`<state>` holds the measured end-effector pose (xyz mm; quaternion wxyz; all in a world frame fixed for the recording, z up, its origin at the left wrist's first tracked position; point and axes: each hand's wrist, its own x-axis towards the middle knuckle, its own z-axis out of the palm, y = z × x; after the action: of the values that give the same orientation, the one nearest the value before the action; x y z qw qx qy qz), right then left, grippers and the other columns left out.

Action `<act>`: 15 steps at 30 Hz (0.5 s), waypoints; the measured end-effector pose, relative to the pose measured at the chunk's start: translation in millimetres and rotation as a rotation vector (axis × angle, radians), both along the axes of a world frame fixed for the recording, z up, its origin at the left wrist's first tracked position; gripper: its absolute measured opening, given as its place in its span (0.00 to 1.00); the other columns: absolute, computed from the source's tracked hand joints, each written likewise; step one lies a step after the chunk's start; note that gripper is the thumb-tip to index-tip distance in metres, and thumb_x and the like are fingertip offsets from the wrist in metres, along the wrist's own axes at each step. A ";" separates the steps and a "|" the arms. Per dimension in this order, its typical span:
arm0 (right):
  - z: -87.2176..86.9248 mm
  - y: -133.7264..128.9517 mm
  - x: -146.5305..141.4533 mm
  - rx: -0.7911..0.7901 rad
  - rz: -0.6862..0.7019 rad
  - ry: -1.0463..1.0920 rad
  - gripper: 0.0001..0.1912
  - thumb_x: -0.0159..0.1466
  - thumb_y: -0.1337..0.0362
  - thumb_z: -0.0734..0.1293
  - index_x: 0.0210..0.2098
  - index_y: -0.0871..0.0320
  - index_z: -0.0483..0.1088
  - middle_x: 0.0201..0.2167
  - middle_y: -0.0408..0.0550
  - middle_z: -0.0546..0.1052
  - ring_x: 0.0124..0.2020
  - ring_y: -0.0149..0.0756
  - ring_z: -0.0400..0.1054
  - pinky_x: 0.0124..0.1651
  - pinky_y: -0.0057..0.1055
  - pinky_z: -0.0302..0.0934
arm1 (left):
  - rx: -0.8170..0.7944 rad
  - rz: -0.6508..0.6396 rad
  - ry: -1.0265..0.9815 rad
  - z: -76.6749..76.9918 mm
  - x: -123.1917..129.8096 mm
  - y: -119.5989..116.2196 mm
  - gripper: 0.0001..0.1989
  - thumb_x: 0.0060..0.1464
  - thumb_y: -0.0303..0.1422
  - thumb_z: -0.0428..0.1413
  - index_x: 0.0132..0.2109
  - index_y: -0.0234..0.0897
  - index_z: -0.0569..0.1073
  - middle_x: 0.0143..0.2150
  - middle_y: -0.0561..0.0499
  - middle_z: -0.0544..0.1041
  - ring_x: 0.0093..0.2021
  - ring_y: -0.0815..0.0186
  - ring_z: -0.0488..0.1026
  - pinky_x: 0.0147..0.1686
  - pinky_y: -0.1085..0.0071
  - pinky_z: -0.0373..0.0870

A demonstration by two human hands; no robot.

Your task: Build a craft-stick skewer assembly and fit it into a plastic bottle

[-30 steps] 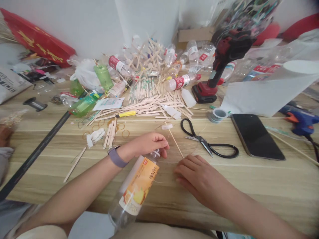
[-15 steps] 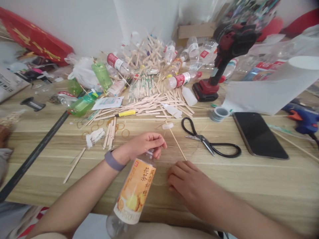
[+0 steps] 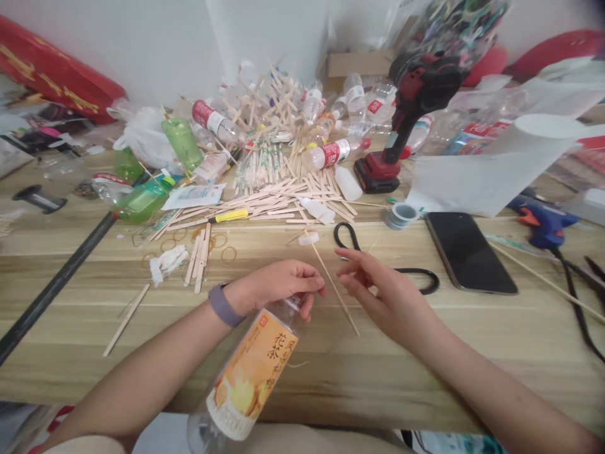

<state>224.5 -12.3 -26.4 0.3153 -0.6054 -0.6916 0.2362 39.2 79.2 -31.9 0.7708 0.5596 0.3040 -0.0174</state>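
Note:
My left hand [image 3: 290, 287] is closed around the neck of a clear plastic bottle [image 3: 253, 375] with an orange label. The bottle tilts, its base toward me past the table's front edge. My right hand [image 3: 378, 290] hovers over the table with fingers apart and nothing visible in them. It partly covers a pair of black-handled scissors [image 3: 418, 277]. Between the hands lies a thin wooden stick [image 3: 335, 284] with a white bottle cap [image 3: 308, 238] at its far end. A fine thread-like strand shows beside the bottle; where it leads I cannot tell.
A phone [image 3: 470, 252], a grey spool [image 3: 401, 215] and a blue glue gun [image 3: 543, 221] lie to the right. A cordless drill [image 3: 401, 120] stands behind. Flat craft sticks [image 3: 265, 202] and bottles pile up at the back. A dark bar [image 3: 57, 284] runs along the left.
My right hand has lifted from the stick's near end and moved up and right, its fingers spreading over the scissors. My left hand still grips the bottle, which leans slightly more.

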 end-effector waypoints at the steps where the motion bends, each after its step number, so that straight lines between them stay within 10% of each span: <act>1: -1.3 5.5 1.0 0.001 0.021 -0.003 0.18 0.64 0.66 0.59 0.54 0.58 0.65 0.35 0.48 0.78 0.27 0.33 0.70 0.31 0.29 0.64 | 0.005 -0.008 0.012 1.1 2.1 -0.4 0.16 0.55 0.45 0.56 0.33 0.34 0.70 0.16 0.56 0.72 0.19 0.71 0.70 0.27 0.74 0.62; 15: -18.0 42.6 5.1 -0.199 0.077 -0.015 0.16 0.65 0.68 0.58 0.48 0.59 0.72 0.26 0.45 0.78 0.24 0.33 0.70 0.30 0.28 0.61 | 0.019 0.046 0.244 -0.2 14.1 14.4 0.14 0.52 0.39 0.57 0.26 0.33 0.71 0.17 0.52 0.75 0.21 0.69 0.70 0.26 0.73 0.61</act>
<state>229.6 30.3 -44.5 0.2392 -0.6083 -0.6900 0.3110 53.3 93.6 -32.0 0.7230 0.5536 0.4082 -0.0649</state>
